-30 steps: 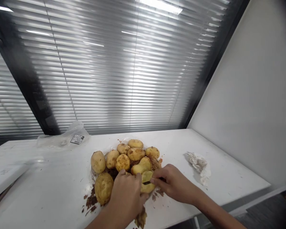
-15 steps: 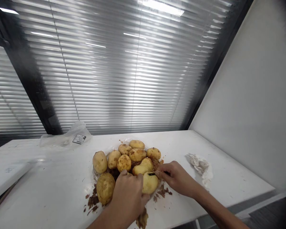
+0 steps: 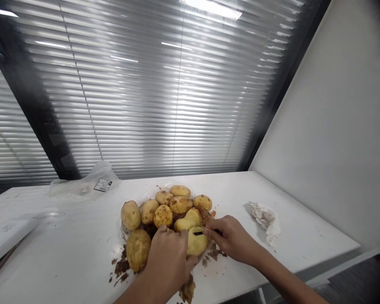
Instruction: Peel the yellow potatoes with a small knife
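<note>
My left hand grips a pale yellow potato at the front of the heap, its fingers over the top. My right hand pinches a small dark-bladed knife, whose blade rests against the top of that potato. Most of the handle is hidden in my fingers. Behind my hands lies a heap of several yellow potatoes, some with rough, brown-flecked patches. Brown peel scraps are scattered around the heap, and a clump of peel lies under my left wrist.
Everything lies on a white table. A clear plastic bag with a label lies at the back left, and crumpled white tissue lies to the right. A white wall stands at the right, with window blinds behind the table.
The held potato has turned, now showing more of its smooth yellow side. My right hand and the blade have risen from its lower part to its top edge.
</note>
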The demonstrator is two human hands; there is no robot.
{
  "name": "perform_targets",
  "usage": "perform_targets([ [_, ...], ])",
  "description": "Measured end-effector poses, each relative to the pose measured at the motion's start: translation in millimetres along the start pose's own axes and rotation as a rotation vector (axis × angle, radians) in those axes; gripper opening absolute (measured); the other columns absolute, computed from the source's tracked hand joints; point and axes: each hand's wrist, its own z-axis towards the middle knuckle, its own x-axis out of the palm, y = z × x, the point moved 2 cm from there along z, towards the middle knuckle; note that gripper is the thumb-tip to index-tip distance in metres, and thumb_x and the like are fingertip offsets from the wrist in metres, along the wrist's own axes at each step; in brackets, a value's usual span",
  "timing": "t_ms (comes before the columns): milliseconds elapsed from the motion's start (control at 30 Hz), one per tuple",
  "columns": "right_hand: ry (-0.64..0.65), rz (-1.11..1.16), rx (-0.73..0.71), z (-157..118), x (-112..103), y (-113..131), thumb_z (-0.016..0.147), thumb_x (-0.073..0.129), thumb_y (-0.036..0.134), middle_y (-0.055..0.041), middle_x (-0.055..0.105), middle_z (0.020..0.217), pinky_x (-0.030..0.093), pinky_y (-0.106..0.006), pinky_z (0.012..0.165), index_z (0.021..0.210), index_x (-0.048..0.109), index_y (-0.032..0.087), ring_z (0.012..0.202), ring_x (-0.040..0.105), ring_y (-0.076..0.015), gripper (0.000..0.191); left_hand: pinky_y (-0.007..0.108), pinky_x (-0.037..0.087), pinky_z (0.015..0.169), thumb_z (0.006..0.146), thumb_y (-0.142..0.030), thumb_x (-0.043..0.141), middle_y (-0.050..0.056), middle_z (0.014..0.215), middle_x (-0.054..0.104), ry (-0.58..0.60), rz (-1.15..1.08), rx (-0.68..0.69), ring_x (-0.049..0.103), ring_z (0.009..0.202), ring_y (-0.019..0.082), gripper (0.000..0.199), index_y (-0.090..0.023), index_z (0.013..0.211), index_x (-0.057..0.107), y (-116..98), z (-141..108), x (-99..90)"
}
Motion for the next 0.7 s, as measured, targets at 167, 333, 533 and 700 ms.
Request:
perform_targets([
  [167,0.001,-0.011,-0.005,0.4,0.7,-2.8,0.087,0.049,0.023,0.0033,0.045,0.048,0.026,-0.022,0.05,0.058,0.049,0.019,0.046,0.038,-0.0106,0.03,0.045,0.046,0.089,0.077,-0.039,0.06,0.011,0.077,0.071,-0.002,0.009,0.0,0.067,0.078,0.027,0.025,-0.017,0.086,0.065,-0.3,-0.5,-2.5],
  [333,-0.057,-0.04,0.011,-0.7,-0.9,-4.6,0.09,0.046,0.027,0.0035,0.041,0.049,0.025,-0.024,0.051,0.057,0.045,0.019,0.048,0.036,-0.011,0.034,0.044,0.046,0.089,0.077,-0.041,0.062,0.011,0.078,0.072,-0.004,0.008,0.01,0.067,0.079,0.028,0.027,-0.017,0.086,0.066,-0.3,-0.4,-3.0],
  [533,0.001,0.015,-0.036,-1.5,3.4,2.0,0.088,0.047,0.024,0.0034,0.044,0.05,0.026,-0.023,0.052,0.059,0.047,0.019,0.048,0.039,-0.0105,0.03,0.044,0.047,0.085,0.077,-0.041,0.063,0.01,0.076,0.071,-0.029,0.012,0.012,0.067,0.078,0.029,0.026,-0.017,0.085,0.066,-0.7,-0.1,-3.4],
  [700,-0.011,-0.007,-0.033,-1.8,4.8,-1.5,0.089,0.047,0.024,0.0033,0.044,0.051,0.026,-0.023,0.052,0.058,0.046,0.019,0.048,0.038,-0.0104,0.031,0.045,0.046,0.086,0.077,-0.041,0.064,0.01,0.077,0.072,-0.029,0.013,0.025,0.067,0.078,0.029,0.025,-0.017,0.085,0.066,-0.5,0.4,-2.4],
])
